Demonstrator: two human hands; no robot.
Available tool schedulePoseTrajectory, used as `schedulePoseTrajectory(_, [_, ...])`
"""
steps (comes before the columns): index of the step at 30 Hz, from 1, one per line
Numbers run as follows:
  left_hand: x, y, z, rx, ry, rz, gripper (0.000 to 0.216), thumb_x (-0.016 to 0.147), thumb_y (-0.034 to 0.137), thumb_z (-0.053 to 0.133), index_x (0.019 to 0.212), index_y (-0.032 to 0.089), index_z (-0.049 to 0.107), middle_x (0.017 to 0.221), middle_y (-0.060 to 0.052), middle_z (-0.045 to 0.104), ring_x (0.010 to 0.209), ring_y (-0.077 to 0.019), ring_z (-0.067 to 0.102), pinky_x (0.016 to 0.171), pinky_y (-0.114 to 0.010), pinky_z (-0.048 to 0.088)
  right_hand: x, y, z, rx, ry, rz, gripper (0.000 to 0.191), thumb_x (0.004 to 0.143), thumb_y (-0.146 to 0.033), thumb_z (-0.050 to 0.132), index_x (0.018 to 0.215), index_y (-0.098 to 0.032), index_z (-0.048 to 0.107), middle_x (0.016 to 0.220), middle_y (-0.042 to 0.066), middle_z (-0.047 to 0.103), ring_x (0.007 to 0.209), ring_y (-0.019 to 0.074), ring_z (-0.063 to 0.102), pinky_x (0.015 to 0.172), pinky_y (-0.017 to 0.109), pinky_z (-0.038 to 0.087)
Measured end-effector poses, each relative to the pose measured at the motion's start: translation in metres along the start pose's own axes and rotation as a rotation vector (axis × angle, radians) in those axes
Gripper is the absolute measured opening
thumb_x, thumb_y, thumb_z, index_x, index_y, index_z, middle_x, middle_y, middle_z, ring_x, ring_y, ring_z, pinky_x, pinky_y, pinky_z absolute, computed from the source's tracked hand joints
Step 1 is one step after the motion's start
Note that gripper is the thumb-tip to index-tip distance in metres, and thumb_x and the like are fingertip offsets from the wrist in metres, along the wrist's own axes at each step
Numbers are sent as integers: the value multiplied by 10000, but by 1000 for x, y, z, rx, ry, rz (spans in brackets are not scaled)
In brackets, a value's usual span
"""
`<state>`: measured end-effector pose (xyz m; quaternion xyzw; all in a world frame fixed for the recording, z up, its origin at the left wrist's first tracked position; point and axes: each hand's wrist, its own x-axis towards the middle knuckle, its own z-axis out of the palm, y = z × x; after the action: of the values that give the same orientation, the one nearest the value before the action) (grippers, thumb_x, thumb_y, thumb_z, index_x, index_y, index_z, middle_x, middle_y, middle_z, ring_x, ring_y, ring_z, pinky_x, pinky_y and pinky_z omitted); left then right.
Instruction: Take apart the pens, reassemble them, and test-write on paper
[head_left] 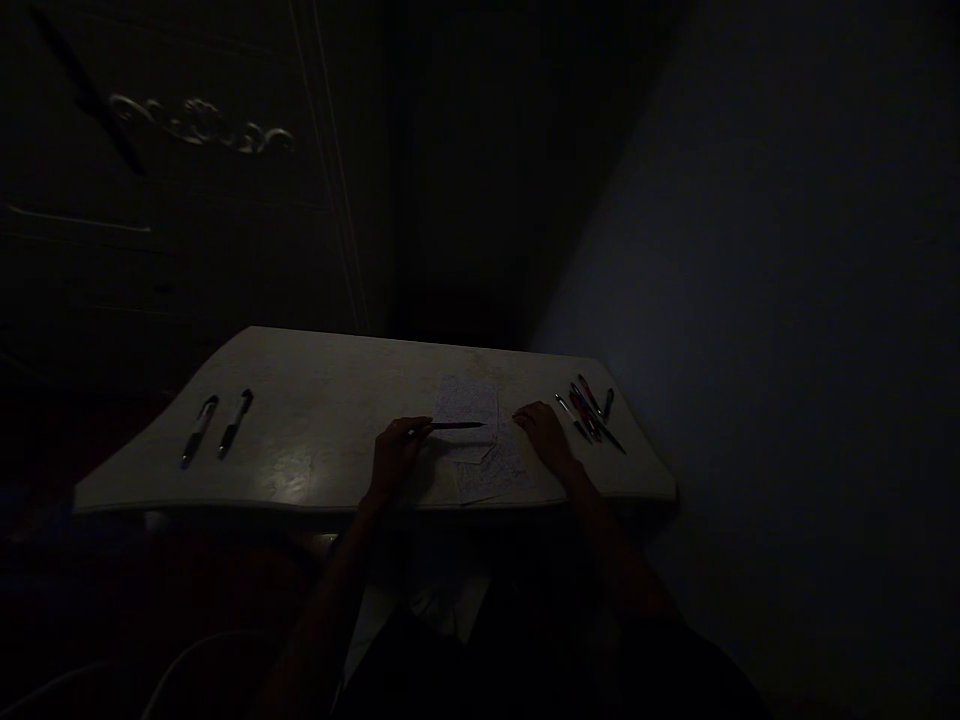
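Pinched between the fingers of my left hand point(395, 458) is a dark, slim pen point(459, 426), held by one end with its pointed end to the right. It lies level over a sheet of paper point(465, 397) covered in fine marks. A second marked sheet point(491, 478) lies partly under the first, nearer the table's front edge. My right hand point(547, 437) rests on the tabletop just right of the sheets, fingers loosely bent and slightly apart, with nothing visible in them. Dim light hides finer detail.
A pile of pens point(587, 415), some red and some dark, lies right of my right hand on the white table point(322, 400). Two thick black-and-white pens point(236, 424) lie at the left. A pale wall point(750, 300) borders the right side; an ornamented panel point(202, 122) stands behind left.
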<state>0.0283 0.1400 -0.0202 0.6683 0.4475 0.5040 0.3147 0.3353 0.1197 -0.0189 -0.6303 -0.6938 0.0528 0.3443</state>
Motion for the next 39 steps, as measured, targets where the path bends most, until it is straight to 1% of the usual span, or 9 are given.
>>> schedulePoseTrajectory(1, [0,0,0,-1,2,0,304,820,489,634,936,222,724,946,-62,720,867,-211,660,784,-342,526,-1,-6,-1,46,0,4,159,876,-250,553,829,-183,689,885,73,673,875,205,591,832,354,448])
schedulePoseTrajectory(5, [0,-1,0,-4,-5,-11,309,818,493,636,939,224,724,945,-62,720,858,-209,664,780,-340,530,-6,-33,-2,235,-81,-30,166,908,-285,532,924,-208,679,923,39,696,850,172,630,784,297,459])
schedulePoseTrajectory(8, [0,-1,0,-10,-9,-26,315,815,494,638,948,220,723,957,-63,720,863,-208,664,772,-333,532,-6,-46,0,272,-68,-71,159,905,-291,550,920,-220,692,918,37,711,849,174,647,802,297,468])
schedulePoseTrajectory(12, [0,-1,0,-11,1,-55,313,812,490,642,935,215,727,943,-64,721,846,-205,662,757,-328,529,-1,-47,8,259,-49,-139,145,888,-305,595,911,-218,709,929,54,723,883,192,661,844,320,471])
schedulePoseTrajectory(16, [1,-4,2,-40,10,-76,308,795,471,659,936,206,727,946,-64,720,854,-204,659,768,-327,522,3,-43,17,273,-80,-176,149,885,-307,603,927,-218,716,938,60,727,897,195,668,852,323,476])
schedulePoseTrajectory(21, [6,-6,4,-87,22,-129,310,782,445,660,939,185,722,964,-72,722,876,-211,664,785,-326,522,9,-45,23,333,-56,-127,167,877,-318,594,903,-207,716,921,50,725,870,185,665,835,311,484])
schedulePoseTrajectory(26, [19,-6,9,-125,57,-153,315,778,449,657,931,181,719,963,-75,721,886,-216,663,781,-322,519,18,-48,28,387,-63,-41,205,870,-357,582,901,-197,706,943,47,718,882,179,653,833,300,481])
schedulePoseTrajectory(33, [36,-12,13,-101,43,-132,313,776,441,639,915,171,715,935,-75,722,874,-218,665,776,-325,512,31,-42,40,454,38,70,251,821,-405,595,883,-181,690,914,58,714,868,195,647,817,312,495])
schedulePoseTrajectory(39, [39,-16,14,-99,47,-111,298,780,424,636,921,175,716,942,-71,722,891,-225,664,776,-330,515,37,-41,46,552,51,142,274,776,-421,622,881,-175,684,897,58,709,837,195,635,786,310,496])
